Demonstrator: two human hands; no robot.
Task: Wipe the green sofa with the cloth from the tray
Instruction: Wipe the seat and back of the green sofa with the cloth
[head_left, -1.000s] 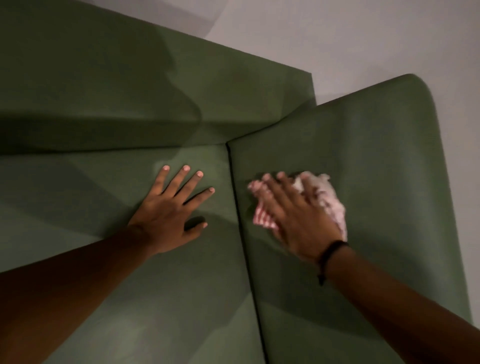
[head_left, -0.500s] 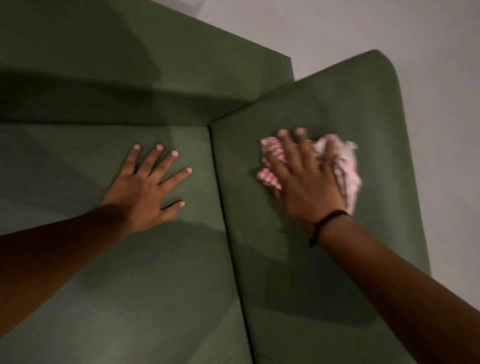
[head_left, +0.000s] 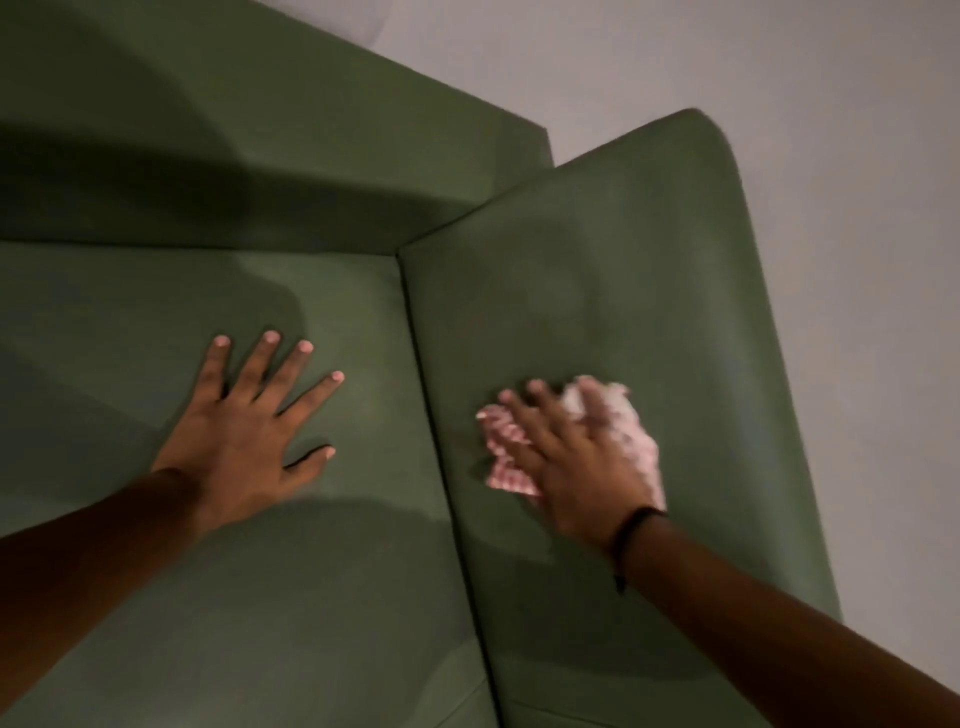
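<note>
Filling most of the view, the green sofa (head_left: 597, 291) shows its backrest at the top, a seat cushion (head_left: 156, 312) on the left and a broad armrest (head_left: 623, 260) on the right, split by a dark seam. No stains or wet streaks can be told apart in the dim light, so which parts are already clean cannot be judged. The wiping is under way on the armrest; the seat and backrest probably remain. The left hand (head_left: 244, 441) lies flat and spread on the seat, grasping nothing, likely bracing. The right hand (head_left: 576, 467), blurred, presses down on the armrest with its grip over the cloth (head_left: 506, 470), a bunched pink-checked rag. No tray is in view.
</note>
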